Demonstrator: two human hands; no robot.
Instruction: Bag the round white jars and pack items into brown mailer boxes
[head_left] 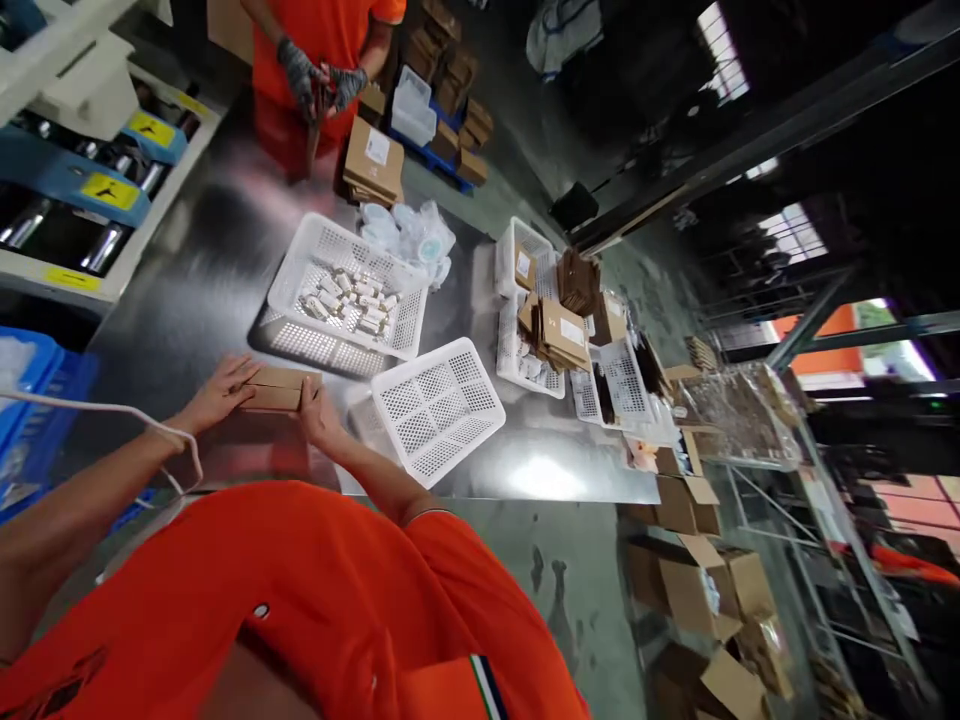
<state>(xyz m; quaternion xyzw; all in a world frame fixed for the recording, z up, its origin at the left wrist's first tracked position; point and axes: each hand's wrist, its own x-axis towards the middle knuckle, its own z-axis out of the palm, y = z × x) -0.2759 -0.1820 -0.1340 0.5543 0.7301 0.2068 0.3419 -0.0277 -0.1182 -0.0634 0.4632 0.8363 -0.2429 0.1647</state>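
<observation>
A small brown cardboard box (274,389) rests at the near side of the shiny metal table (172,290). My left hand (219,393) grips its left end, fingers lying over the top edge. At the opposite end, my right hand (317,410) holds the box with thumb and fingers closed on it. Just beyond is a white perforated basket (300,250) with many small white-and-gold cylindrical pieces (352,300) inside. Another white basket (439,408), holding nothing, stands right of my right hand.
Across the table, a co-worker in orange with grey gloves (322,80) handles a brown piece. Flat cardboard (373,160) and clear plastic bags (412,235) lie near them. More baskets (536,375) with cartons stand right. A roller conveyor (97,190) and blue crate (37,400) are left.
</observation>
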